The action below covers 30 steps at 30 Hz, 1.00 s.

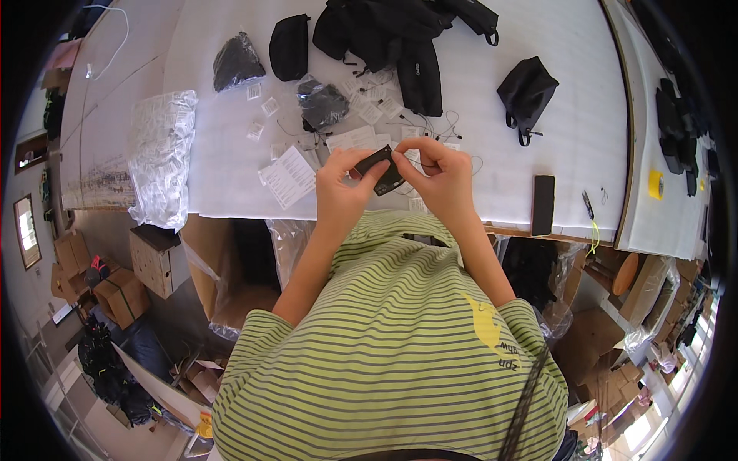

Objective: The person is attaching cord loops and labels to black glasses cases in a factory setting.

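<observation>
Close to the table's front edge, both my hands meet at a small black hang tag with pale print on it. My left hand pinches its left side between thumb and fingers. At its upper corner, my right hand is closed in a pinch, and a thin dark cord trails to the right of these fingers. Whether the fingertips hold the cord or the tag's corner is hard to make out. Beneath and beside my hands lie white printed sheets and several small white labels.
Black fabric pouches and a heap of black bags lie at the back. Another black bag sits at the right, behind a black phone and small snips. Clear plastic bags are stacked left. Open cartons stand below the table's edge.
</observation>
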{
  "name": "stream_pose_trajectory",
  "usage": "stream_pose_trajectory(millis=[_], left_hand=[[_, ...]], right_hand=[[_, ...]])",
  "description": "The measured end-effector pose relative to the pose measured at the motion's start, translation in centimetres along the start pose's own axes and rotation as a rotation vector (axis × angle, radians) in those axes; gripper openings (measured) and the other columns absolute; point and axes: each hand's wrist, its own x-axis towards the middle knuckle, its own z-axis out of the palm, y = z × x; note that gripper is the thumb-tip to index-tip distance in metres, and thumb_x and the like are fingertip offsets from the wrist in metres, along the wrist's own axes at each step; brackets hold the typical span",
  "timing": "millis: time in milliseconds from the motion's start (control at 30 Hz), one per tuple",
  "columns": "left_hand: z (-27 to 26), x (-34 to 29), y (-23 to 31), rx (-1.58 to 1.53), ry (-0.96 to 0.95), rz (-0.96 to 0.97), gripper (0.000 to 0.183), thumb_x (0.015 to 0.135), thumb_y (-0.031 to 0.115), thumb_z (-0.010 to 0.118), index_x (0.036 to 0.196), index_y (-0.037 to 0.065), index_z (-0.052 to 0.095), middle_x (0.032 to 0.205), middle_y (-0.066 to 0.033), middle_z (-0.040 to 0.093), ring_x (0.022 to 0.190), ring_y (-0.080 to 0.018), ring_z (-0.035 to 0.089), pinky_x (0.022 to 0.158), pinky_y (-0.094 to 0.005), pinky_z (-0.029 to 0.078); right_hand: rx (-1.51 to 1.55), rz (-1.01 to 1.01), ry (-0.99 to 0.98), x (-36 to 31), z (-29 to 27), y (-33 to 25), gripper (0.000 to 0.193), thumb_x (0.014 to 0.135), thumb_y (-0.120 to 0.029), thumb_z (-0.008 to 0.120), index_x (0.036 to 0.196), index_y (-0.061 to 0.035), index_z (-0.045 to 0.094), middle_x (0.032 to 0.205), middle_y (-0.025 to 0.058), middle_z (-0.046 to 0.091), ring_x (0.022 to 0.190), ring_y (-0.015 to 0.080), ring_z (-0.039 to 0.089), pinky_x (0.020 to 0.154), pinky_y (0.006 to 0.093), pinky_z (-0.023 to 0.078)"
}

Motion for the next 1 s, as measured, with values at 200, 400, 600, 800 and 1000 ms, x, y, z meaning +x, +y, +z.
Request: stream_pose_trajectory(millis=[200,400,600,800,1000], left_hand=[[0.1,0.1,1.3,0.193,-0.011,0.15,0.016,0.073,0.003,0.072,0.088,0.001,0.068,0.071,-0.0044,0.057,0.066,-0.0171,0.048,0.06,-0.0275,0.038],[-0.2,0.5,1.6,0.36,-0.119,0.26,0.017,0.074,0.004,0.068,0.091,0.002,0.066,0.072,-0.0076,0.057,0.071,-0.0259,0.049,0.061,-0.0353,0.041],[0.4,0.7,0.9,0.27,-0.144,0.192,0.018,0.075,0.003,0.067,0.092,0.001,0.066,0.073,-0.0087,0.056,0.07,-0.0262,0.048,0.061,-0.0358,0.041],[-0.3,1.7,0.0,-0.012,-0.284,0.073,0.014,0.082,0.008,0.065,0.094,0.0,0.065,0.074,-0.0055,0.056,0.073,-0.0192,0.052,0.063,-0.0294,0.041],[0.1,3.9,-1.1,-0.473,-0.517,-0.345,0.012,0.09,0.014,0.06,0.095,0.003,0.06,0.08,0.0041,0.056,0.075,-0.0048,0.049,0.064,-0.0211,0.039]], right_hand=[[-0.06,-0.033,0.045,-0.2,0.4,-0.3,0.01,0.075,-0.01,0.071,0.082,-0.0079,0.065,0.05,-0.0004,0.031,0.045,0.0094,0.029,0.043,0.0263,0.026],[-0.087,0.018,-0.003,-0.6,-0.2,0.3,0.012,0.075,-0.011,0.072,0.082,-0.0074,0.063,0.052,0.0005,0.035,0.045,0.0112,0.034,0.043,0.0269,0.028],[-0.124,-0.083,0.063,-0.7,0.1,1.0,0.011,0.076,-0.009,0.071,0.083,-0.0073,0.063,0.05,-0.0005,0.034,0.045,0.0099,0.032,0.044,0.0256,0.027],[0.261,0.193,-0.126,0.5,-1.6,1.8,0.01,0.076,-0.006,0.071,0.084,-0.0053,0.064,0.049,-0.0053,0.031,0.048,0.0032,0.027,0.048,0.022,0.023],[0.229,0.176,-0.183,1.4,-2.3,2.2,0.009,0.076,-0.005,0.071,0.082,-0.0062,0.064,0.049,-0.0064,0.032,0.049,0.0033,0.028,0.049,0.0226,0.023]])
